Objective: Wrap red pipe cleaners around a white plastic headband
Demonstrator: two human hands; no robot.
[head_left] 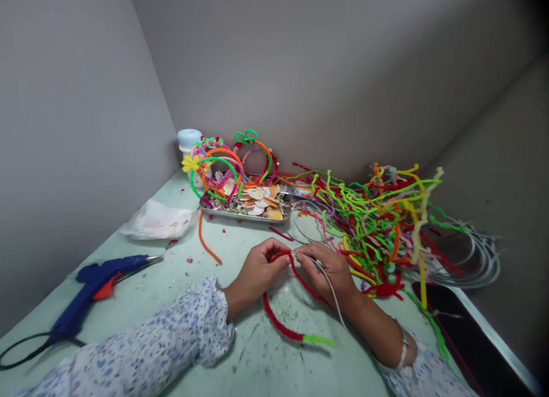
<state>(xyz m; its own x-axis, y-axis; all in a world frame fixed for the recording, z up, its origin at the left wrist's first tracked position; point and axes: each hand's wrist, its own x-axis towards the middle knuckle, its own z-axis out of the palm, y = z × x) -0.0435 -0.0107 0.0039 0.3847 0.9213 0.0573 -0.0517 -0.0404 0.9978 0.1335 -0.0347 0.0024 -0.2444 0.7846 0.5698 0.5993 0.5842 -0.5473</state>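
Observation:
My left hand (pixel 259 271) is closed, pinching a red pipe cleaner (pixel 277 322) that curves down below it. A short bright green section (pixel 318 340) continues from the red end. Close beside it, my right hand (pixel 329 271) is closed on a thin grey wire (pixel 337 305) that trails down over the table. Between the hands, the red fuzzy strand and the wire meet at the fingertips. Another stretch of red passes under the right hand. How the two are joined is hidden by the fingers.
Behind the hands, a metal tray (pixel 244 218) holds shells, with colourful pipe-cleaner hoops (pixel 218 153) above. A pipe-cleaner heap (pixel 369 214) and coiled wire (pixel 489 265) lie right, near a dark phone-like slab (pixel 472 340). Left are a blue glue gun (pixel 92 288) and a plastic bag (pixel 158 221).

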